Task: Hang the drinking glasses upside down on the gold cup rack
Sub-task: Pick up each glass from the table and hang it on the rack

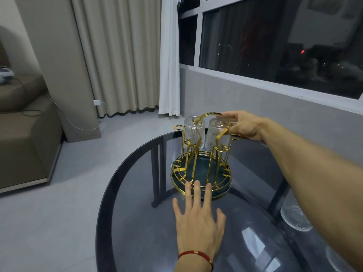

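Seating a ribbed glass (217, 133), fragile and likely slick, with right hand (244, 125) gripping its side; steadying gold rack (200, 154) with open left hand (198, 218).

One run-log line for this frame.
left hand: flat on table, fingertips at gold cup rack base | right hand: grip on second inverted glass | first glass: hung

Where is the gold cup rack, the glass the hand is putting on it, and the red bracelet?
gold cup rack (200, 174): head view, base ring.
glass (216, 134): head view, ribbed side.
red bracelet (196, 254): head view, cord on left wrist.
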Motion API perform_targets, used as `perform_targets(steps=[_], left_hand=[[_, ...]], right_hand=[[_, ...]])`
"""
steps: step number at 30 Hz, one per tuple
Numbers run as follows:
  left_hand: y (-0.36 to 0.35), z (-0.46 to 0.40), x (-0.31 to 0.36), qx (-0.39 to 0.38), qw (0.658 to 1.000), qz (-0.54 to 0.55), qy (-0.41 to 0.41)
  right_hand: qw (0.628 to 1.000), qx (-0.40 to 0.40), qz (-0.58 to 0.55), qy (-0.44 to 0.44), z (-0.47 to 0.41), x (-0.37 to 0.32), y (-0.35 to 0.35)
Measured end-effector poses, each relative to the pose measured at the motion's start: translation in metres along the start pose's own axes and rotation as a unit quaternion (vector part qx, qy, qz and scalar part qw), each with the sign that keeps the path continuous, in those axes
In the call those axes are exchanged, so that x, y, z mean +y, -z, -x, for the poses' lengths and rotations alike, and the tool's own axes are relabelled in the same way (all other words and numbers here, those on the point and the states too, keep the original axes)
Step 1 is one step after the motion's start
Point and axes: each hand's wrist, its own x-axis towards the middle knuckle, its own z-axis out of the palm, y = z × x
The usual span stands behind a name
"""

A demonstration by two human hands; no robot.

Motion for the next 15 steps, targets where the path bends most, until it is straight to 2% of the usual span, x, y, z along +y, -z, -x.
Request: perform_targets(steps=[6,9,12,15], left_hand=[[0.002,0.002,0.001,-0.002,1.000,-0.006,0.003],[0.001,0.001,0.000,-0.002,1.000,-0.009,0.002],[0.003,0.003,0.000,0.007,1.000,-0.008,0.002],[0.005,0.005,0.002,0.014,1.000,0.001,0.000]], right_hand=[[0.999,-0.041,0.005,0.010,0.005,0.000,0.000],[0.999,-0.031,-0.012,0.026,0.016,-0.002,0.001],[0.997,0.046,-0.052,0.043,0.040,0.002,0.005],[0.971,0.214,-0.062,0.082,0.076,0.010,-0.004]])
